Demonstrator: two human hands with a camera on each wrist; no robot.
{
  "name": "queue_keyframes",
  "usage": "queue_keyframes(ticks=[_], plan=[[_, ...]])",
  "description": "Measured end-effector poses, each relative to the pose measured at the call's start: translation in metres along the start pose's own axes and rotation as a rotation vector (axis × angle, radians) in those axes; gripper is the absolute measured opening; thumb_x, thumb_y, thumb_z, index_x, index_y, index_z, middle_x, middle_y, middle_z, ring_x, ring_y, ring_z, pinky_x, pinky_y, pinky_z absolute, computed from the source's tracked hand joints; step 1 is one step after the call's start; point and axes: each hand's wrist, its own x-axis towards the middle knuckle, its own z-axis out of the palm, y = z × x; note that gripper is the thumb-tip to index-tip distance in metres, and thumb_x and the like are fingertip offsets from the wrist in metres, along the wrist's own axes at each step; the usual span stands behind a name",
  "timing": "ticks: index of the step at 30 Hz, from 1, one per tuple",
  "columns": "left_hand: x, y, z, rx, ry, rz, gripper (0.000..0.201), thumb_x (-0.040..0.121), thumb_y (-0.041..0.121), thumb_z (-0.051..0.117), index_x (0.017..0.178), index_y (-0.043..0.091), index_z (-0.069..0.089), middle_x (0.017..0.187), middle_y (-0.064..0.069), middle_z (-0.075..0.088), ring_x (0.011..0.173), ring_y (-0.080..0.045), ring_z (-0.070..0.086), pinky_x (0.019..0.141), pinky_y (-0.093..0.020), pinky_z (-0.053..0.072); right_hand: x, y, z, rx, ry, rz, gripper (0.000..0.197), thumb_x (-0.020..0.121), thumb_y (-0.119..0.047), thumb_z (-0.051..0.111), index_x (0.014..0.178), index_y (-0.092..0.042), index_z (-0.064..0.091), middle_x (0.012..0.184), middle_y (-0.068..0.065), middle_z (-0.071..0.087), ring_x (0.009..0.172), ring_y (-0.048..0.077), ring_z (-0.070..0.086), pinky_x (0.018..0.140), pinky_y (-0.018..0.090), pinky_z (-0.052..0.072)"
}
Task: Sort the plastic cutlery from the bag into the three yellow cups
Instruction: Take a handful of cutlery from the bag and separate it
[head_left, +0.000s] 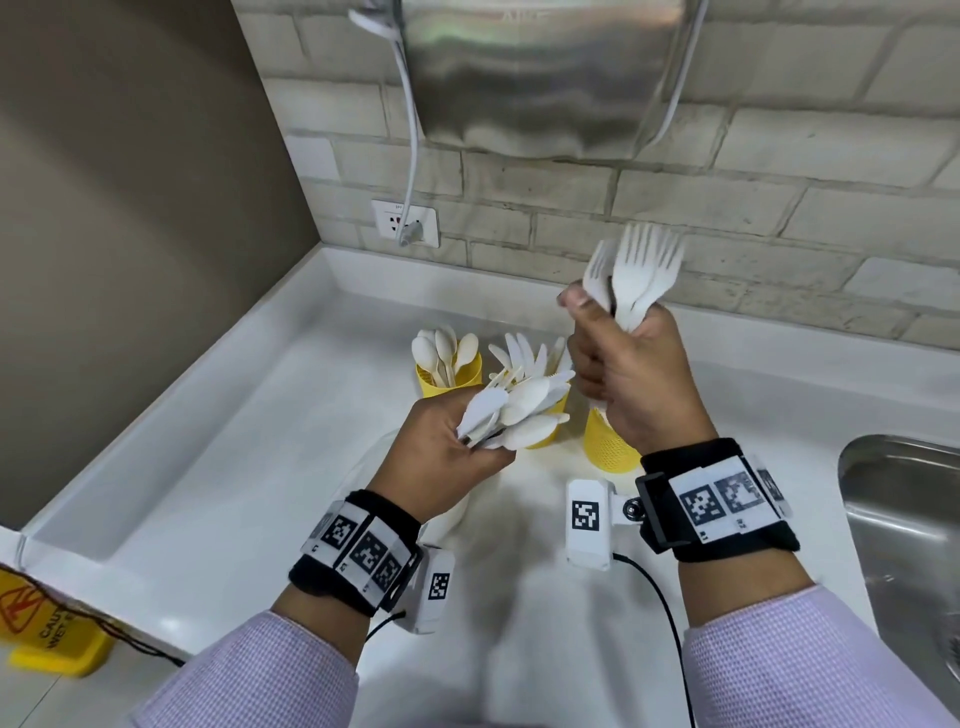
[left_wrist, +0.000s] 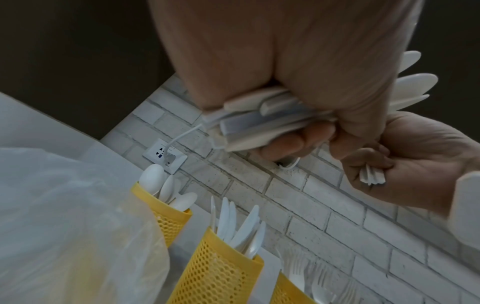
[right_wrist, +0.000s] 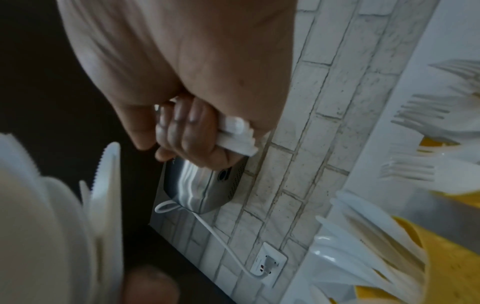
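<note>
My right hand (head_left: 628, 374) grips a bunch of white plastic forks (head_left: 636, 270) by the handles, tines up, above the right yellow cup (head_left: 608, 449). The forks' handle ends (right_wrist: 236, 135) stick out below the curled fingers. My left hand (head_left: 447, 452) holds a mixed bundle of spoons and knives (head_left: 514, 410), raised in front of the cups. The left yellow cup (head_left: 441, 376) holds spoons. Knives stand in the middle cup (left_wrist: 215, 273), and forks in the third cup (left_wrist: 288, 292). The clear plastic bag (left_wrist: 64, 216) lies on the counter under my left hand.
A steel sink (head_left: 909, 545) is set into the white counter at the right. On the brick wall hang a metal hand dryer (head_left: 535, 73) and a socket (head_left: 405, 223) with its cord plugged in. A yellow wet-floor sign (head_left: 47, 639) stands at the lower left.
</note>
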Motion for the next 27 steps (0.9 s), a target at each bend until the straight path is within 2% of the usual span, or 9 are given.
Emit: queue_keyframes(ticks=[2,5,9,11,17,20,22,25,27], plan=[[0.002,-0.002,0.0,0.091,0.046,0.068,0.025,0.078,0.003,0.082,0.081,0.017,0.062,0.072,0.01,0.058,0.067,-0.004,0.05,0.064,-0.023,0.039,-0.003,0.001,0.0,-0.088,-0.059,0.035,0.027,0.099,-0.021,0.065,0.09,0.004,0.062,0.054,-0.002,0.033,0.043,0.012,0.025,0.042,0.017,0.023],[0.004,0.001,-0.003,0.24,0.095,0.187,0.023,0.081,0.024,0.074,0.098,0.036,0.064,0.083,0.027,0.058,0.074,0.005,0.054,0.066,-0.017,0.041,-0.008,0.003,0.002,-0.143,-0.108,0.064,0.023,0.097,-0.021,0.067,0.076,-0.015,0.071,0.056,0.002,0.051,0.048,0.017,0.037,0.043,0.018,0.028],[0.005,-0.001,-0.007,0.384,0.152,0.25,0.029,0.082,0.034,0.064,0.11,0.029,0.071,0.096,0.014,0.063,0.076,-0.009,0.06,0.062,-0.031,0.053,-0.01,0.005,0.004,-0.142,-0.132,0.067,0.028,0.096,-0.021,0.068,0.068,-0.018,0.07,0.056,0.001,0.058,0.049,0.02,0.045,0.047,0.023,0.03],[0.004,-0.002,-0.007,0.407,0.17,0.261,0.033,0.082,0.033,0.063,0.111,0.023,0.075,0.096,0.011,0.065,0.078,-0.013,0.062,0.061,-0.035,0.054,-0.01,0.007,0.003,-0.143,-0.139,0.067,0.028,0.095,-0.024,0.07,0.068,-0.017,0.07,0.058,0.011,0.053,0.052,0.026,0.04,0.048,0.026,0.027],[0.005,-0.004,-0.007,0.379,0.191,0.233,0.029,0.083,0.028,0.068,0.111,0.021,0.073,0.09,0.009,0.063,0.074,-0.018,0.06,0.06,-0.038,0.053,-0.009,0.01,0.002,-0.076,-0.189,0.077,0.029,0.091,-0.032,0.069,0.065,-0.017,0.068,0.069,0.026,0.036,0.058,0.033,0.017,0.042,0.018,0.02],[0.005,-0.002,-0.006,0.286,0.173,0.219,0.03,0.081,0.019,0.073,0.109,0.029,0.068,0.091,0.018,0.062,0.077,-0.008,0.06,0.065,-0.029,0.05,-0.012,0.006,0.001,-0.075,-0.278,0.079,0.022,0.089,-0.031,0.071,0.073,-0.017,0.071,0.067,0.042,0.032,0.052,0.04,0.018,0.043,0.019,0.018],[0.003,0.001,-0.006,0.151,0.106,0.133,0.032,0.08,0.009,0.081,0.099,0.031,0.068,0.09,0.022,0.065,0.08,-0.002,0.06,0.069,-0.024,0.047,-0.013,0.004,0.0,-0.074,-0.324,0.095,0.014,0.087,-0.024,0.069,0.078,-0.015,0.072,0.063,0.032,0.031,0.047,0.033,0.018,0.043,0.017,0.019],[0.0,0.005,-0.003,-0.073,0.012,-0.007,0.024,0.081,0.011,0.085,0.103,0.013,0.075,0.099,-0.004,0.076,0.09,-0.029,0.068,0.079,-0.04,0.054,-0.011,0.002,-0.003,-0.1,-0.393,0.156,0.018,0.085,-0.011,0.057,0.09,-0.01,0.074,0.067,0.016,0.035,0.045,0.015,0.019,0.044,0.017,0.02],[-0.003,0.012,-0.001,-0.131,-0.034,-0.038,0.027,0.084,0.015,0.084,0.108,0.006,0.075,0.103,-0.009,0.077,0.095,-0.031,0.069,0.082,-0.042,0.054,-0.01,0.0,-0.004,-0.107,-0.436,0.22,0.024,0.082,-0.01,0.052,0.092,-0.009,0.074,0.068,0.014,0.034,0.045,0.014,0.02,0.045,0.017,0.019]])
